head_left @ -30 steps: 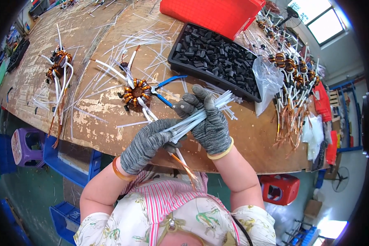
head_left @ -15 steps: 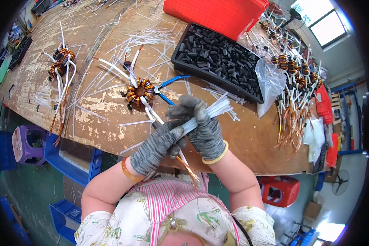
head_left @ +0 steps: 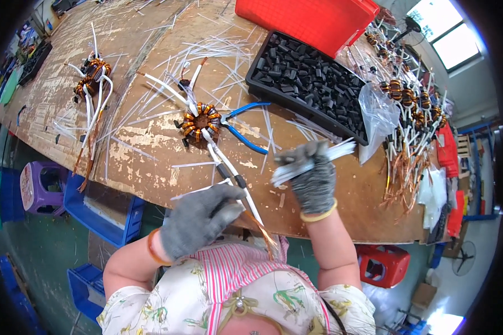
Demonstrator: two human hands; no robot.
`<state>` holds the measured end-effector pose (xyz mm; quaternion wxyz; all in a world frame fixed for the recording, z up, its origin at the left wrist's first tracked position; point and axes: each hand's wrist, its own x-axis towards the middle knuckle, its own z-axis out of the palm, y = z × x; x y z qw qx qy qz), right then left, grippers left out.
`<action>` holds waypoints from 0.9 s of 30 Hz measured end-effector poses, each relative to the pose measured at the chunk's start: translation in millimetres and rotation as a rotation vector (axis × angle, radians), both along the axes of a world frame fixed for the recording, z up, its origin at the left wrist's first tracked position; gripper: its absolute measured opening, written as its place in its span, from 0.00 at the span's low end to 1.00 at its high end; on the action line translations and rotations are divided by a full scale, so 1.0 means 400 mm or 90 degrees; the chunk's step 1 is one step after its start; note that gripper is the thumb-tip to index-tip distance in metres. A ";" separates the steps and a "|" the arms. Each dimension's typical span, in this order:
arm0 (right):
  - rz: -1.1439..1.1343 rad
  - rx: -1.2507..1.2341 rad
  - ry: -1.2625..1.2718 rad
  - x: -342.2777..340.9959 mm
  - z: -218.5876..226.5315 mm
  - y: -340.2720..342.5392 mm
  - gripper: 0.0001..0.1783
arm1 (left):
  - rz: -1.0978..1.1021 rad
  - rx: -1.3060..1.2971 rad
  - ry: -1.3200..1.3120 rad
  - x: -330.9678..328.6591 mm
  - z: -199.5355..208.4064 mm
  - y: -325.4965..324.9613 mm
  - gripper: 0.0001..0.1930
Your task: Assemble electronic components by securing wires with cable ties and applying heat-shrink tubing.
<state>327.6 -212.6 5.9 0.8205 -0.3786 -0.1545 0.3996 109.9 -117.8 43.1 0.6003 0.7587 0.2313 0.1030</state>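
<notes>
Right hand point(head_left: 314, 183) around blurry white ties point(head_left: 341, 149)

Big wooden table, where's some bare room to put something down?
Try the table right of the right hand: a bare patch between the black tray, the heaped coils and the front edge. It's crowded around the middle coil, with scattered white strips and blue-handled pliers.

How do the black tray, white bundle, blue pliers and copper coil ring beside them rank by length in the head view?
Black tray
White bundle, partly hidden by the right hand
Blue pliers
Copper coil ring
</notes>
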 end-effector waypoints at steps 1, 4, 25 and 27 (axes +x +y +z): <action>-0.005 -0.002 0.000 0.034 -0.004 -0.017 0.22 | 0.032 0.041 -0.039 -0.024 0.030 0.011 0.13; 0.095 -0.015 0.055 0.071 -0.023 -0.052 0.20 | 0.182 0.025 -0.147 -0.064 0.081 0.055 0.10; 0.291 -0.467 -0.185 -0.001 -0.064 -0.099 0.22 | 0.161 0.576 0.088 0.176 -0.159 0.249 0.31; 0.311 -0.455 -0.280 -0.010 -0.070 -0.093 0.24 | 0.216 0.384 -0.113 0.159 -0.227 0.260 0.32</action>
